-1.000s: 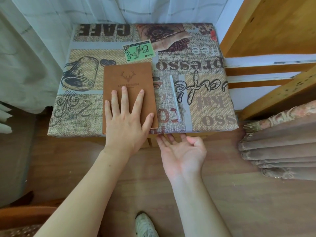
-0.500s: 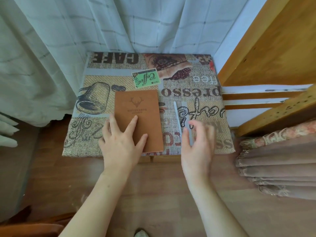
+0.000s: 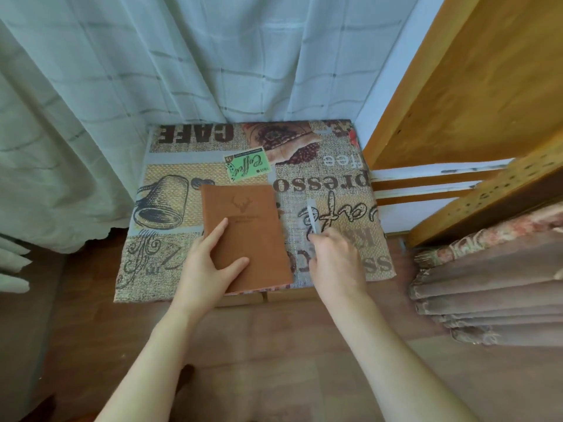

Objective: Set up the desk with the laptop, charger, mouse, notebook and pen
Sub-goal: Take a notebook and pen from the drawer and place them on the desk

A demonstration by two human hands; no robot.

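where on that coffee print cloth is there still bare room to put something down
Free: the strip left of the notebook over the printed cup, and the far band toward the curtain. Crowded: the near middle, with left hand, right hand and pen.

Head view, steep downward, close over table

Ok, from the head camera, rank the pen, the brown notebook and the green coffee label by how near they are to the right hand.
1. Pen: at the right hand's fingertips.
2. Brown notebook: just left of it, under the left hand.
3. Green coffee label: farther back and left.
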